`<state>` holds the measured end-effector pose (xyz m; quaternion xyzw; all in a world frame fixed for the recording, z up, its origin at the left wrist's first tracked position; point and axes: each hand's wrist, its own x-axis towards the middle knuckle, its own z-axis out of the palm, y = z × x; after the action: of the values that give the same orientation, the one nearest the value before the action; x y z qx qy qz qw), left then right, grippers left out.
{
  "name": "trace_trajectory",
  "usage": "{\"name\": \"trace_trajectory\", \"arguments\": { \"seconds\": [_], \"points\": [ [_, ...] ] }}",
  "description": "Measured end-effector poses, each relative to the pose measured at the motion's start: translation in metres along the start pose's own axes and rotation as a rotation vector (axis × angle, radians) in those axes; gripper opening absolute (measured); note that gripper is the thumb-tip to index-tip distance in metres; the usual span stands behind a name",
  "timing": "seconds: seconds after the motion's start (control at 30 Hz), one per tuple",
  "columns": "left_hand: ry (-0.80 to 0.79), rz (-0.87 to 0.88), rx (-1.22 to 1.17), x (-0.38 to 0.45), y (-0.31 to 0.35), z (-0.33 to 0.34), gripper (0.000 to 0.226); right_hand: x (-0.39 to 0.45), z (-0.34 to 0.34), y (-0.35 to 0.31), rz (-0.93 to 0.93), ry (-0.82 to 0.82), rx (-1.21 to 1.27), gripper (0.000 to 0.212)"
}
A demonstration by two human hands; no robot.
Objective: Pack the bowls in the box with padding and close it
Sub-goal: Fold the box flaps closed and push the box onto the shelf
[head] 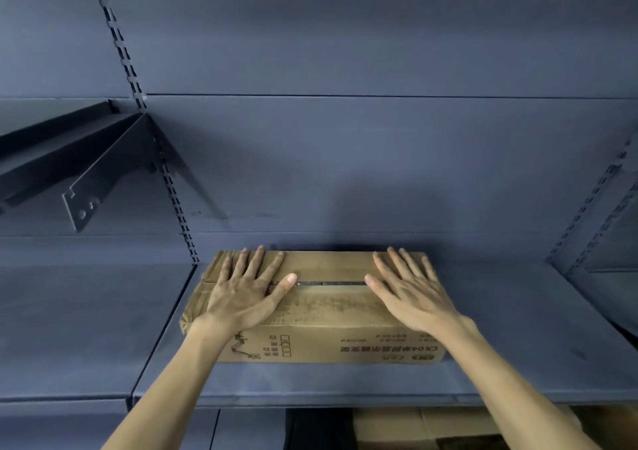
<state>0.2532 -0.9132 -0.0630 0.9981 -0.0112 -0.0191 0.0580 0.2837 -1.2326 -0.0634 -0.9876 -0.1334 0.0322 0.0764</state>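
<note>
Dark blue-grey metal shelving fills the view. Back panel [345,156] flat, with horizontal seams. Slotted upright [152,159] runs down the left side; a second slotted upright [593,208] at right. Broad shelf [518,346] below, matte, front lip rounded. Upper left, a shelf bracket [103,180] angled out from the upright. Beneath the shelf, brown cartons [414,425] partly visible. Light dim, even, soft shadows.

a dark blue metal shelf [518,329] with a slotted upright [148,146] and an angled bracket [103,170].
</note>
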Motion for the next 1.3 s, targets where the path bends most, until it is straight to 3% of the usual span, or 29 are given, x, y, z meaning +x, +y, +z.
{"name": "trace_trajectory", "arguments": {
  "seconds": [0.23, 0.6, 0.87, 1.1, 1.3],
  "points": [
    [0.015, -0.012, 0.036, 0.005, -0.001, 0.005, 0.082, 0.005, 0.005, 0.002, 0.009, 0.021, -0.072, 0.085],
    [0.067, -0.031, -0.001, 0.009, -0.001, 0.009, 0.079, 0.01, 0.017, 0.002, 0.014, 0.103, -0.04, 0.093],
    [0.065, -0.038, -0.021, 0.008, 0.0, 0.013, 0.076, 0.012, 0.011, 0.004, -0.007, 0.06, -0.042, 0.089],
    [0.06, -0.055, -0.029, 0.007, 0.016, 0.013, 0.097, 0.014, 0.009, 0.006, -0.015, 0.019, -0.06, 0.093],
    [0.05, -0.057, -0.023, 0.007, 0.018, 0.01, 0.099, 0.013, 0.009, 0.007, -0.016, 0.029, -0.061, 0.093]
  ]
}}
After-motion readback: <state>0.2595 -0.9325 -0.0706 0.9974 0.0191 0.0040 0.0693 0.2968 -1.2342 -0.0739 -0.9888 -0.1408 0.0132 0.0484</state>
